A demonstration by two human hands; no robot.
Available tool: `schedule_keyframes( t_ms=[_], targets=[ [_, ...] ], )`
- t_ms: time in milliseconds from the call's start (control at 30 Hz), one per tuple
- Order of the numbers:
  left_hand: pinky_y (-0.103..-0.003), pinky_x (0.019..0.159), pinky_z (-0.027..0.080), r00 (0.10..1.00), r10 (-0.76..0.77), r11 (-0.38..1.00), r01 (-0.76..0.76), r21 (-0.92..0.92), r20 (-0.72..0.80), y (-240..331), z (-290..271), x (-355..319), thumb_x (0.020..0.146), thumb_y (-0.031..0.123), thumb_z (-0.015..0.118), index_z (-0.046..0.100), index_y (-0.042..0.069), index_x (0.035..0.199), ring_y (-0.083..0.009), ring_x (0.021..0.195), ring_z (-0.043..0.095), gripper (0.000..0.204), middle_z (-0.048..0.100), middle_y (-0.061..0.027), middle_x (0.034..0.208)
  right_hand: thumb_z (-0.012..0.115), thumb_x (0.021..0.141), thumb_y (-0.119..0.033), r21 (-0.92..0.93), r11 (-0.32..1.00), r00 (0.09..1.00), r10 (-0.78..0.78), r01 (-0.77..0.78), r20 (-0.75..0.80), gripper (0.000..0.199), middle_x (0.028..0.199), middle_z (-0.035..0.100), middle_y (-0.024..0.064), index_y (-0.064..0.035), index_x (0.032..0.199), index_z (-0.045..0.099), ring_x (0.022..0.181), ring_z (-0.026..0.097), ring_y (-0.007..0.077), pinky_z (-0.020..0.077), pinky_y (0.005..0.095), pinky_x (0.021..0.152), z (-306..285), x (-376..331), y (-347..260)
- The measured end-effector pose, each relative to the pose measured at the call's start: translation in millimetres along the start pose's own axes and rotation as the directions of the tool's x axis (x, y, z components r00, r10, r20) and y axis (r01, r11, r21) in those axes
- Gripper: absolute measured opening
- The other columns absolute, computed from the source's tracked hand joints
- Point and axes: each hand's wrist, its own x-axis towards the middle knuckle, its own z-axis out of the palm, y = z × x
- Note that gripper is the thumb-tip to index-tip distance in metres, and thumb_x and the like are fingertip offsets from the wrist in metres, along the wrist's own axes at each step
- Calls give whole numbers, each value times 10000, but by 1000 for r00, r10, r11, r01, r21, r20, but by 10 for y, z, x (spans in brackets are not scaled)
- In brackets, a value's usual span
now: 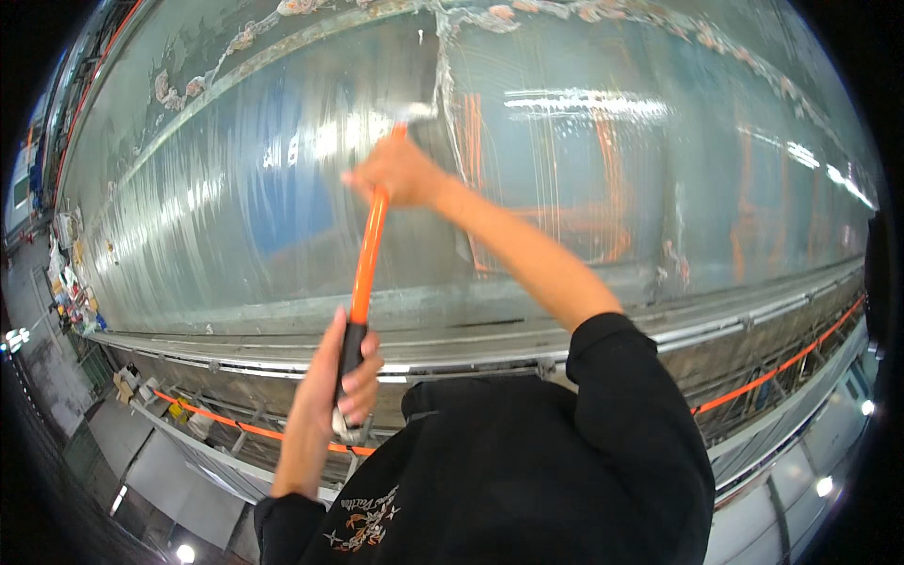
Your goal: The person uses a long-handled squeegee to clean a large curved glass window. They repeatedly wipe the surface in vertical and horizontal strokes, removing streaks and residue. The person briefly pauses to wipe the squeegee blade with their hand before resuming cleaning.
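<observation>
Both my hands grip one long orange-handled tool [370,250]. My left hand [331,381] is wrapped round the black grip at its lower end. Farther up, my right hand [400,171] closes round the orange shaft just below the head. The tool's head is silvery and blurred, so its kind is unclear. It is over a wide, glossy grey-green panel [556,179], beside a whitish ragged seam; whether they touch, I cannot tell. Streaks and orange marks cover parts of the panel.
Lumpy pale residue [508,13] runs along the panel's far side. A metal rail [452,363] borders the near edge, close to my body. Beyond it stretches an orange strap [226,426]. Assorted small items [73,287] are piled at the far left.
</observation>
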Motion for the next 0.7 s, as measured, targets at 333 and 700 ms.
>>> schedule_keyframes(
  t_ms=[333, 700],
  targets=[
    [-240, 290, 374, 983, -183, 982, 184, -39, 20, -1911, -1606, -1523, 1053, 576, 299, 468, 50, 1239, -109, 368, 410, 583, 492, -95, 741, 716, 826, -152, -58, 987, 978, 140, -150, -153, 365, 509, 433, 39, -121, 575, 453, 480, 456, 243, 343, 379, 521, 1141, -1969, -2436],
    [-221, 262, 200, 889, -398, 876, 441, 194, -226, -1333, -1091, -1024, 971, 740, 288, 411, 137, 759, -62, 291, 253, 652, 279, 50, 460, 678, 781, -57, -144, 984, 935, 49, -105, -351, 258, 530, 440, 24, -100, 605, 494, 458, 441, 228, 329, 367, 462, 737, -1669, -1828]
  ],
)
